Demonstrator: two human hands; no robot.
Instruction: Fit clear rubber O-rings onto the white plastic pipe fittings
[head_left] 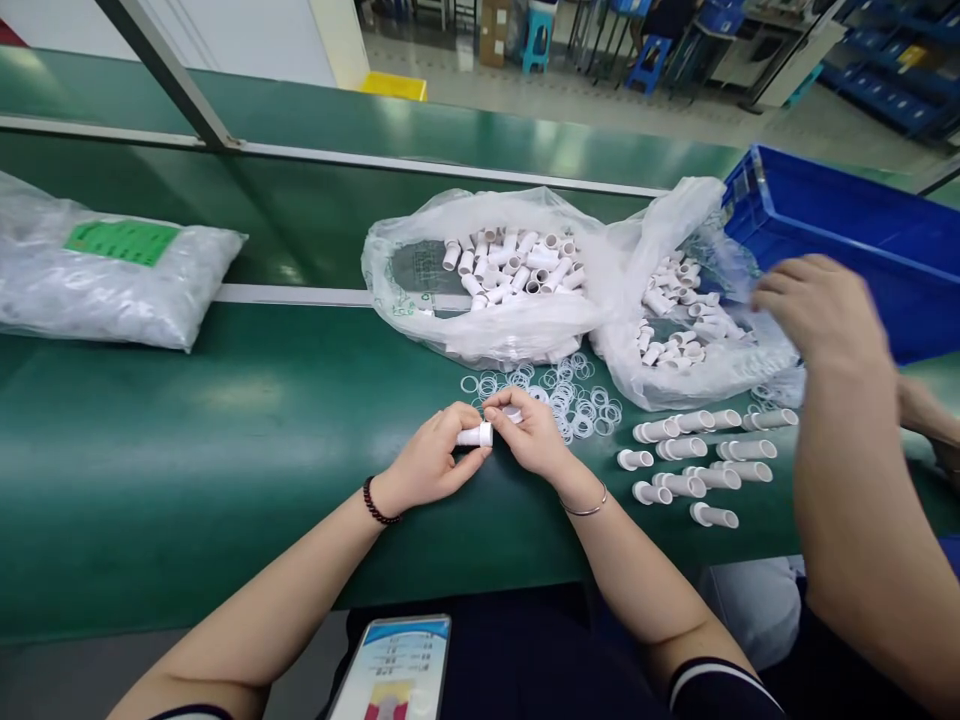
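My left hand (pixel 439 452), a dark beaded bracelet at its wrist, has its fingers wrapped round a white plastic tube (pixel 475 435) with a wider collar at its right end. Close beside it, my right hand (pixel 529 430) pinches a small white piece (pixel 512 413), partly covered by the fingers. Just behind the hands, many thin clear rings (pixel 581 410) are spread on the green table (pixel 262 430). Farther back, an open plastic bag (pixel 480 335) holds many white tubes (pixel 521 265).
Several white tubes (pixel 681 485) lie at right. Behind them are a second bag (pixel 675 385) of white parts and a blue crate (pixel 847 230). Another person's arm (pixel 844 400) reaches in from the right. A filled bag (pixel 112 290) with a green label lies at left.
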